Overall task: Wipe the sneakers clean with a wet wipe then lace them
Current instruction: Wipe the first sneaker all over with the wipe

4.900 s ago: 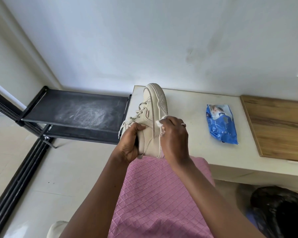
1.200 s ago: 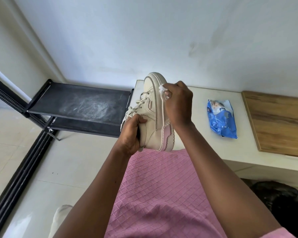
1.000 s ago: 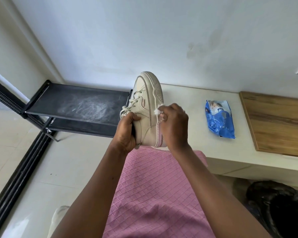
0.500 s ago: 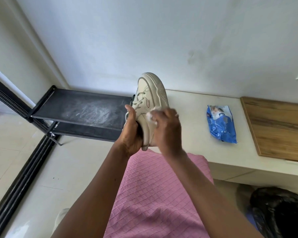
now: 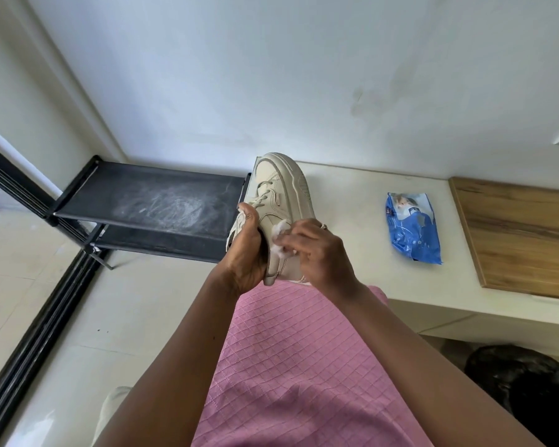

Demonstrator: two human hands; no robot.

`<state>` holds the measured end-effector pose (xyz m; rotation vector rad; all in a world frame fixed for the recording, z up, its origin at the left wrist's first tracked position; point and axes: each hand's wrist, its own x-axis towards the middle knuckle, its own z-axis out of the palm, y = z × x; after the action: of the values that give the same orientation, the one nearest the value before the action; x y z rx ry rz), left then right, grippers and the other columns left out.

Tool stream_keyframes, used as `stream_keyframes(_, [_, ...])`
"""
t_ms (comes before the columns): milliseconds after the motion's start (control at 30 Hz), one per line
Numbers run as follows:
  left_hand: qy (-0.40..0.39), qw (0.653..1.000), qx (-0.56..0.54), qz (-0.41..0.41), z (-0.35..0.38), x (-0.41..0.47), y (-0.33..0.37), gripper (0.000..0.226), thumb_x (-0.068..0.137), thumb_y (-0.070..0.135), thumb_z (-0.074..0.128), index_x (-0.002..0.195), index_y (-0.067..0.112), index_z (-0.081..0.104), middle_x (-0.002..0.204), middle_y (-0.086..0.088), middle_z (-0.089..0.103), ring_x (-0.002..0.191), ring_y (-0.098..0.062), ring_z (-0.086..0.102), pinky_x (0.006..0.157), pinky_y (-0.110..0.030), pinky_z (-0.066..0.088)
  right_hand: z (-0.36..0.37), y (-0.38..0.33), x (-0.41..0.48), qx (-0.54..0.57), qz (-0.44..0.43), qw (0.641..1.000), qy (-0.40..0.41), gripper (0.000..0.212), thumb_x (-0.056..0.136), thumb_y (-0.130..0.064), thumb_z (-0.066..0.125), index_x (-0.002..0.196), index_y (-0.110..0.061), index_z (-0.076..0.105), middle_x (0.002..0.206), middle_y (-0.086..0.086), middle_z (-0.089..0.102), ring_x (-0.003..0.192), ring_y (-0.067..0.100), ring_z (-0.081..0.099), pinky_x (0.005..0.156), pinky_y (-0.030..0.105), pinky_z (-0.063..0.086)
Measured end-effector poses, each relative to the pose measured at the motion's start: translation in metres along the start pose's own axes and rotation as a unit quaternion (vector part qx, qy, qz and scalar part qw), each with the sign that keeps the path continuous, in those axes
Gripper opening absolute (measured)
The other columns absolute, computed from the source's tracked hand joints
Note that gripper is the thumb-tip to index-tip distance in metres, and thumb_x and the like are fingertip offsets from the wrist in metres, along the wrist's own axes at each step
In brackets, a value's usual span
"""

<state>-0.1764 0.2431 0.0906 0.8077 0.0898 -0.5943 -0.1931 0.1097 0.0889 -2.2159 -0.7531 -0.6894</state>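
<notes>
Gripping sneaker (image 5: 281, 195) at heel end w/ L hand (image 5: 247, 250), toe up, by tabletop (image 5: 352, 204) left edge. Pinching wet wipe (image 5: 279, 235) in R hand (image 5: 320, 250), pressed vs shoe's side. Vs 0.5 s ago: same grips, wipe barely shifted

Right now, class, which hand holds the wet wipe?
The right hand holds the white wipe against the sneaker; the left hand only grips the sneaker.

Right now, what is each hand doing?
Left hand: closed around the sneaker, holding it up.
Right hand: pinching a wet wipe against the sneaker's side.
</notes>
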Motion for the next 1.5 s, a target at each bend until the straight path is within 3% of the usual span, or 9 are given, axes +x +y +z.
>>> stream_keyframes(100, [0.018, 0.999, 0.044, 0.002, 0.004, 0.000, -0.003, 0.081, 0.086, 0.069, 0.011, 0.131, 0.013, 0.049, 0.127, -0.016, 0.059, 0.121, -0.024, 0.055, 0.105, -0.037, 0.041, 0.002, 0.005, 0.023, -0.011, 0.059, 0.998, 0.017, 0.011, 0.074, -0.006, 0.067, 0.083, -0.002, 0.073, 0.073, 0.009, 0.065, 0.070, 0.024, 0.061, 0.059, 0.032, 0.052])
stream_keyframes(267, [0.014, 1.000, 0.016, 0.013, 0.012, 0.004, 0.001, 0.080, 0.085, 0.066, 0.021, 0.132, 0.006, 0.046, 0.121, -0.011, 0.061, 0.120, -0.017, 0.055, 0.101, -0.025, 0.045, 0.002, -0.008, 0.033, -0.007, 0.056, 0.998, 0.033, 0.020, 0.083, -0.008, 0.055, 0.087, 0.000, 0.073, 0.084, 0.009, 0.069, 0.082, 0.025, 0.061, 0.076, 0.029, 0.050])
stream_keyframes(533, [0.006, 0.999, -0.034, -0.009, 0.004, 0.006, 0.015, 0.096, 0.082, 0.077, 0.010, 0.136, 0.003, 0.040, 0.128, -0.026, 0.055, 0.117, -0.034, 0.056, 0.095, -0.042, 0.049, -0.010, 0.000, -0.016, -0.083, -0.097, 0.992, -0.005, 0.021, 0.093, -0.001, 0.051, 0.095, 0.002, 0.072, 0.089, 0.012, 0.070, 0.088, 0.023, 0.063, 0.077, 0.031, 0.054])
stream_keyframes(800, [0.011, 0.993, 0.117, 0.015, 0.009, 0.001, 0.001, 0.059, 0.081, 0.062, 0.032, 0.116, 0.021, 0.058, 0.116, -0.012, 0.066, 0.107, -0.025, 0.063, 0.089, -0.041, 0.053, -0.003, 0.004, 0.032, -0.130, 0.103, 0.983, 0.076, 0.004, 0.072, -0.007, 0.075, 0.075, -0.008, 0.072, 0.075, 0.005, 0.067, 0.070, 0.025, 0.061, 0.061, 0.026, 0.044])
stream_keyframes(900, [0.020, 0.995, 0.095, 0.002, 0.003, 0.001, 0.003, 0.064, 0.085, 0.065, 0.026, 0.116, 0.021, 0.060, 0.122, -0.013, 0.063, 0.111, -0.027, 0.061, 0.090, -0.046, 0.052, -0.003, -0.003, 0.016, -0.093, 0.063, 0.991, 0.076, 0.010, 0.071, 0.002, 0.069, 0.079, -0.004, 0.072, 0.073, 0.007, 0.065, 0.070, 0.025, 0.059, 0.065, 0.024, 0.042])
stream_keyframes(1000, [0.028, 0.997, 0.076, -0.011, 0.000, 0.001, 0.004, 0.076, 0.079, 0.074, 0.031, 0.116, 0.017, 0.066, 0.125, -0.016, 0.058, 0.099, -0.027, 0.063, 0.076, -0.035, 0.056, 0.004, -0.012, -0.006, -0.070, -0.013, 0.997, 0.042, 0.016, 0.077, 0.010, 0.063, 0.084, 0.000, 0.072, 0.077, 0.009, 0.066, 0.079, 0.023, 0.058, 0.071, 0.030, 0.049])
stream_keyframes(1133, [0.044, 0.999, 0.019, -0.011, -0.004, 0.003, 0.004, 0.075, 0.081, 0.068, 0.032, 0.106, 0.010, 0.072, 0.116, -0.018, 0.065, 0.102, -0.025, 0.065, 0.097, -0.034, 0.041, 0.006, -0.013, -0.017, -0.112, -0.121, 0.986, -0.005, 0.023, 0.094, -0.003, 0.050, 0.091, 0.002, 0.072, 0.084, 0.011, 0.069, 0.084, 0.023, 0.059, 0.076, 0.033, 0.050])
stream_keyframes(1333, [0.038, 0.999, -0.008, -0.018, 0.001, 0.003, 0.002, 0.075, 0.088, 0.064, 0.026, 0.104, 0.005, 0.069, 0.102, -0.014, 0.064, 0.089, -0.018, 0.067, 0.076, -0.024, 0.055, 0.017, -0.029, 0.007, -0.097, 0.032, 0.993, 0.053, 0.018, 0.083, -0.010, 0.058, 0.090, -0.001, 0.072, 0.079, 0.009, 0.065, 0.078, 0.024, 0.059, 0.074, 0.031, 0.049])
stream_keyframes(1500, [0.029, 0.999, -0.010, -0.022, 0.005, -0.005, 0.010, 0.074, 0.089, 0.065, 0.023, 0.115, 0.008, 0.060, 0.107, -0.017, 0.068, 0.089, -0.029, 0.066, 0.062, -0.031, 0.059, 0.001, -0.022, -0.020, -0.131, -0.097, 0.987, -0.003, 0.039, 0.100, -0.006, 0.034, 0.092, 0.003, 0.071, 0.082, 0.012, 0.067, 0.086, 0.021, 0.054, 0.074, 0.032, 0.051])
